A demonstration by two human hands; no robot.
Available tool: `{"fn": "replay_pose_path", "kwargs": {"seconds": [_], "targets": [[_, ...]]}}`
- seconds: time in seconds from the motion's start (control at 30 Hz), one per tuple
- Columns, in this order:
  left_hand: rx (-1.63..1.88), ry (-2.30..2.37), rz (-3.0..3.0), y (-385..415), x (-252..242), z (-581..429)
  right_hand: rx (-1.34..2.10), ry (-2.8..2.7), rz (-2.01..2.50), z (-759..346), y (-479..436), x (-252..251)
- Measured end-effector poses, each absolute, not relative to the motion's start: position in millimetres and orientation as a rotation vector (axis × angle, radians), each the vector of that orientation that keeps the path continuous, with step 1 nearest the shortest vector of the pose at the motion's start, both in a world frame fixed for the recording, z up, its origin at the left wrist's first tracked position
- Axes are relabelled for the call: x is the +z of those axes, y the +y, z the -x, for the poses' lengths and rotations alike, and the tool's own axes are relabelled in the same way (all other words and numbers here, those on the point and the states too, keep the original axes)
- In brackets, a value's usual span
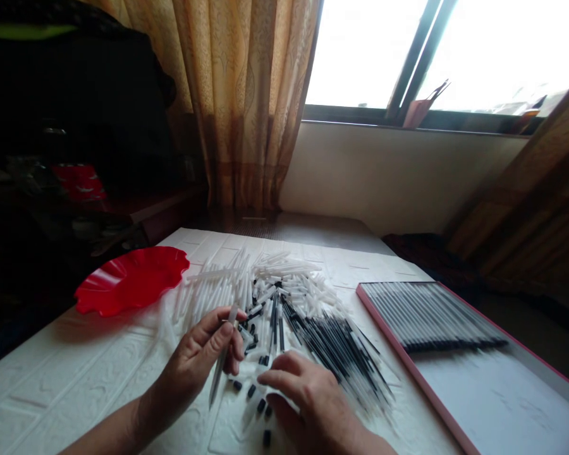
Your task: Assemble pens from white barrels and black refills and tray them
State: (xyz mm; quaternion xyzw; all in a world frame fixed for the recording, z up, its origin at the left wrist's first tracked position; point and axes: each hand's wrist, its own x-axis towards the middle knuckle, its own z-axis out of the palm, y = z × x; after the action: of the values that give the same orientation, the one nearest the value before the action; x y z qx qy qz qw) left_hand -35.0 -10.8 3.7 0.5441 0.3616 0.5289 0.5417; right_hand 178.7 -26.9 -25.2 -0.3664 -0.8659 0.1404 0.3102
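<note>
My left hand [207, 344] is closed around a slim translucent pen [217, 379], pinched between thumb and fingers and tilted with its pointed end downward. Just above the loose small black caps [261, 406] on the table hovers my right hand [308, 395], thumb and index finger apart, with nothing visible between them. Beyond it lies a fanned pile of black pen refills [336, 344]. Clear pen barrels [213, 291] are heaped behind my left hand, and short whitish translucent pieces [308, 287] are scattered at the back of the pile.
A red wavy-edged plate [133, 281] stands at the left of the white brick-patterned table [52, 379]. To the right, a shallow pink-rimmed tray [408, 373] holds a row of clear pens with black ends [450, 316]. Behind are a curtain [246, 95] and a window.
</note>
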Motion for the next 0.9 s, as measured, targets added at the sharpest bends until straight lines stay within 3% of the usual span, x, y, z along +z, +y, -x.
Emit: {"fn": "replay_pose_path", "kwargs": {"seconds": [0.17, 0.37, 0.67, 0.8, 0.9], "targets": [[1.154, 0.838, -1.2, -5.3, -25.5, 36.0, -0.16, -2.352, 0.845, -158.8, -28.4, -46.0], [0.988, 0.751, -1.185, -9.8, -49.1, 37.5, -0.124, -2.3, 0.876, -159.5, -21.7, -63.7], [0.814, 0.796, -1.31, -17.9, -39.1, 38.3, 0.796, -1.857, 1.133, -196.8, -16.8, -21.4], [0.772, 0.822, -1.33, -24.5, -34.3, 36.4, 1.276, -1.518, 1.117, -195.0, -16.9, -27.5], [0.778, 0.848, -1.334, -27.1, -32.4, 34.4, 1.428, -1.467, 1.079, -194.4, -17.4, -32.9]]}}
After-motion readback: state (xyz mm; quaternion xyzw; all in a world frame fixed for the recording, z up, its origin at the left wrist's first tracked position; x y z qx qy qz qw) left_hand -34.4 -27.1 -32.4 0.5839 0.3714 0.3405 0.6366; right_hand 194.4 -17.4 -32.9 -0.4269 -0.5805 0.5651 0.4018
